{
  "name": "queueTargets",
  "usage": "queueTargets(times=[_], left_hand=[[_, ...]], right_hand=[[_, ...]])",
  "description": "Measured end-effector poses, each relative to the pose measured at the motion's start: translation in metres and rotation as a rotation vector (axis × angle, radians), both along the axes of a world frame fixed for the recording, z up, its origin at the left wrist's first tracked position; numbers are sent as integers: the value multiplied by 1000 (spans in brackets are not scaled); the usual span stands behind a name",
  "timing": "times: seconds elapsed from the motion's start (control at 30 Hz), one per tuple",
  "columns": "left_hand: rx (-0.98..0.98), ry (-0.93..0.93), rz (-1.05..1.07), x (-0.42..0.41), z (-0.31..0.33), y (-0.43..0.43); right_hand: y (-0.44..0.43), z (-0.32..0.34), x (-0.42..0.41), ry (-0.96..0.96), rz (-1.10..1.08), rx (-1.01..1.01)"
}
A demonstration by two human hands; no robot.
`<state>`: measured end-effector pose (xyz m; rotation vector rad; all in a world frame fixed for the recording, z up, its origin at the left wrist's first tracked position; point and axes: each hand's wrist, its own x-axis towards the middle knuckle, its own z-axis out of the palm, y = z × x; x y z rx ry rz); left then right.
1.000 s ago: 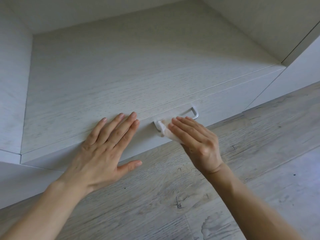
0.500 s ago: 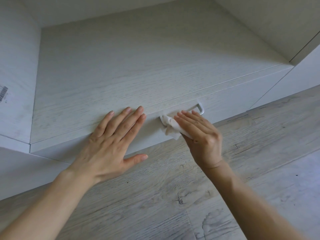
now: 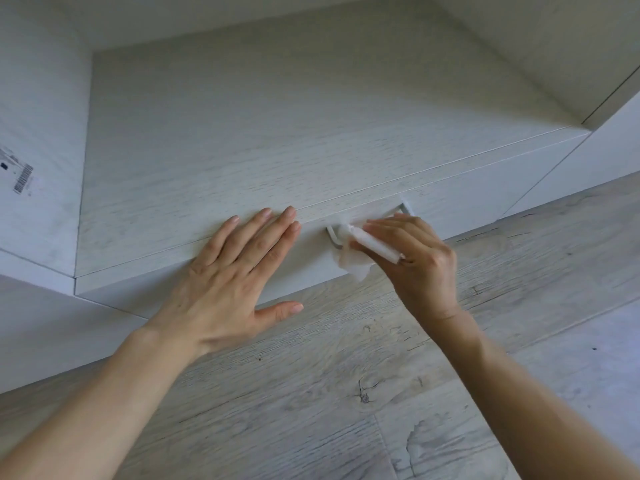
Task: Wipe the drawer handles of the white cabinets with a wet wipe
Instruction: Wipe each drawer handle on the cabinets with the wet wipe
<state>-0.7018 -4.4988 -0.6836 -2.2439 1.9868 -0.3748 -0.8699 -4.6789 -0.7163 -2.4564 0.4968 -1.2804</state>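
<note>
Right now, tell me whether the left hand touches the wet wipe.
Apart. The head view shows bare drawer front between the left hand and the wet wipe.

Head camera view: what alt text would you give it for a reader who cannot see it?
A person's right hand grips a white wet wipe over a metal drawer handle on a low white cabinet, seen from above. The left hand lies flat, fingers straight, on the cabinet's front edge just left of the handle. Grey wood-look floor lies below.
</note>
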Motion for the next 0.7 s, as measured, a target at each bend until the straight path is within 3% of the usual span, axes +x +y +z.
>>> queueTargets(times=[0.23,0.5,0.7], left_hand=[[-4,-3,-5,0,0,-1],[-12,-10,-4,0,-2,-1],[0,-9,-2,0,-2,-1]], right_hand=[[19,6,19,-11,-63,49],[23,4,5,5,84,161],[33,-1,20,-37,-79,186]])
